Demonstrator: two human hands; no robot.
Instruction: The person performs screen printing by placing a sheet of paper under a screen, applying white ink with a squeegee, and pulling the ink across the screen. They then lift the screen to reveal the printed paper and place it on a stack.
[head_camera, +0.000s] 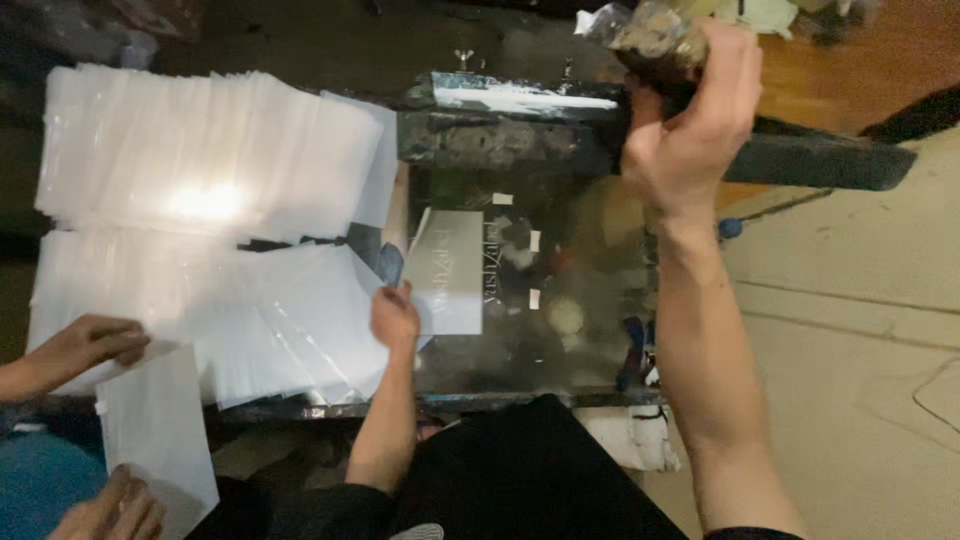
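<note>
Translucent sheets: two spread stacks of thin white plastic sheets (200, 150) cover the left of the dark work table (330, 408), the upper stack catching a bright glare, the lower one fanned out toward the table's near edge.
Co-worker's hands: at the far left, another person's hand (85, 345) rests on the lower stack's edge; a second hand (110, 510) at the bottom corner touches a single white sheet (155, 435) that hangs off the table.
Left hand: the person's left hand (395, 315) pinches the lower left corner of a printed sheet (450, 270) between thumb and fingers, the grip narrow and closed on that corner.
Printed sheet: it lies tilted on the glossy dark printing bed (560, 330), just right of the fanned stack, with small white tape marks beside it.
Screen frame: a dark, ink-smeared frame bar (510, 125) runs across the far side of the bed, above the printed sheet.
Right hand: the right hand (690, 120) is raised at the frame's right end, fingers wrapped tight around a grimy handle (655, 40).
Floor: pale flooring (850, 330) lies to the right.
</note>
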